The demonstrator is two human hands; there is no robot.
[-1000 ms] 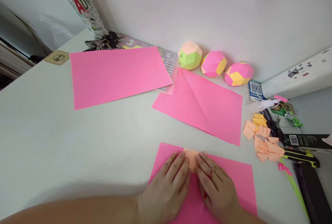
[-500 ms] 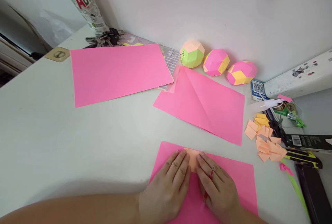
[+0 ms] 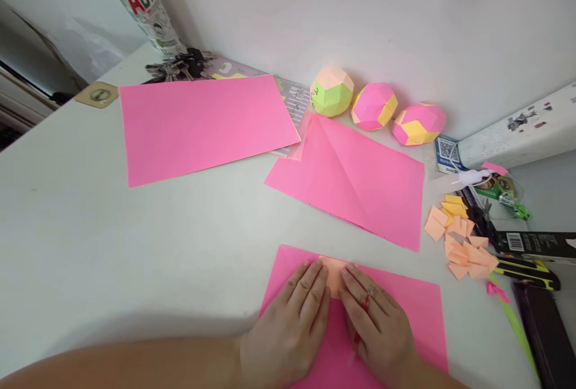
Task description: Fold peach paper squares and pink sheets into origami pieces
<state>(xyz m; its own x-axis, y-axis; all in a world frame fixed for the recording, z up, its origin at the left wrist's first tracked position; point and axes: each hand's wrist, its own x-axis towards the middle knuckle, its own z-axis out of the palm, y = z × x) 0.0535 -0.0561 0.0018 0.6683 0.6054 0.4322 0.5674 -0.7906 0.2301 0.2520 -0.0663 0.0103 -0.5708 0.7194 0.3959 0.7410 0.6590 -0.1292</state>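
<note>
A pink sheet of paper (image 3: 405,323) lies at the near edge of the table, with a small peach piece of paper (image 3: 333,278) flat near its top edge. My left hand (image 3: 292,320) rests on the left part of the peach piece, fingers stretched out and flat. On its right part, the fingertips of my right hand (image 3: 380,329) press down. A thin pen with red parts (image 3: 368,300) is tucked between the right hand's fingers, its clear end pointing down toward me. Both hands partly cover the peach piece.
Two more pink sheets (image 3: 207,131) (image 3: 360,179) lie farther back. Three folded paper balls (image 3: 333,92) stand along the wall. Small folded peach and yellow pieces (image 3: 468,254), a utility knife (image 3: 526,272) and a black case (image 3: 546,332) are at right. Keys (image 3: 180,66) and a bottle (image 3: 144,5) stand back left.
The view has shifted very slightly. Both hands keep the same place on the peach piece, and nothing else has visibly moved.
</note>
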